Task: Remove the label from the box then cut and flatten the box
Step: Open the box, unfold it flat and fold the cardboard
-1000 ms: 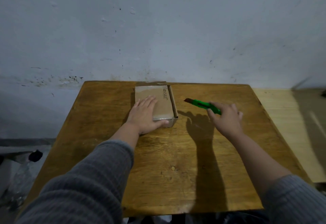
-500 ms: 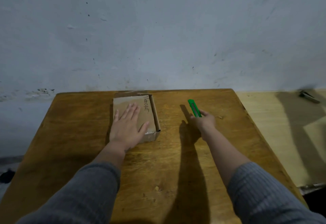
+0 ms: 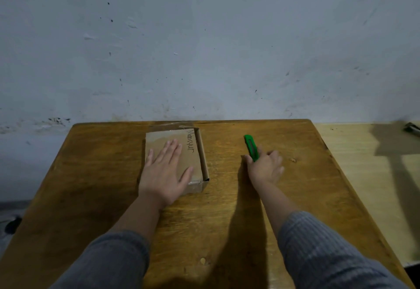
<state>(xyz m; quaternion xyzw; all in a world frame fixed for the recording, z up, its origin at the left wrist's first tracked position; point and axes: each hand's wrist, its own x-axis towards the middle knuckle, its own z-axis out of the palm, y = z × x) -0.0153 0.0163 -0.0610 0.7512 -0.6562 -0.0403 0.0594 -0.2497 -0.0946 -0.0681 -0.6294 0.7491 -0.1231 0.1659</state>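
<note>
A shallow brown cardboard box (image 3: 166, 137) with handwriting along its right side lies at the far middle of the wooden table (image 3: 91, 175). My left hand (image 3: 164, 172) rests flat on the box's top, fingers straight and pointing away from me. To the right, a green utility cutter (image 3: 250, 145) lies on the table, pointing away. My right hand (image 3: 264, 167) is at its near end, with thumb and fingers on either side of the handle. That end is hidden under the hand. No blade shows.
A grey plastered wall stands right behind the table's far edge. A paler wooden surface (image 3: 363, 152) adjoins the table on the right, with a small metal object (image 3: 412, 128) at its far end. A dark object (image 3: 12, 225) lies on the floor at left.
My right hand brought the cutter down from a raised, leftward-pointing hold until it lies on the table pointing away. The left hand has stayed flat on the box.
</note>
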